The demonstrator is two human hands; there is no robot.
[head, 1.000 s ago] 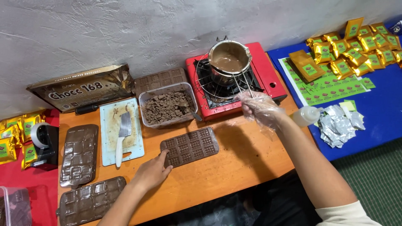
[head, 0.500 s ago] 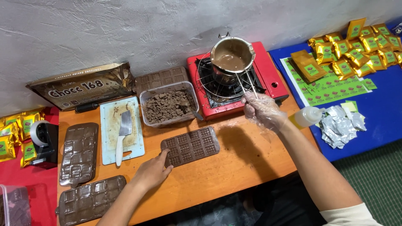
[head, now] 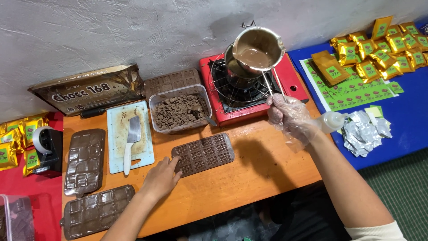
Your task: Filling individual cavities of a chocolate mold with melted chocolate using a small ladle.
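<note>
The small pot of melted chocolate (head: 257,50) is held by its wire handle in the clenched grip of the gloved right hand (head: 290,117), up and right of the chocolate mould (head: 203,154), whose left end is steadied on the counter (head: 249,174) by the left hand (head: 161,178).

Wall: rough grey-white plastered wall (head: 133,31) along the whole top of the view, uneven trowel marks, a dark smudge above the stove.
Main furniture: orange wooden tabletop (head: 249,174) with smooth varnished grain, set against the wall.
Right side: blue-covered table surface (head: 410,116) just beside the orange one.
Left side: red-covered surface (head: 49,201) touching the orange top's edge.
Floor: green woven mat (head: 401,183) at lower right.
Light: even, soft shadows on the wood.
</note>
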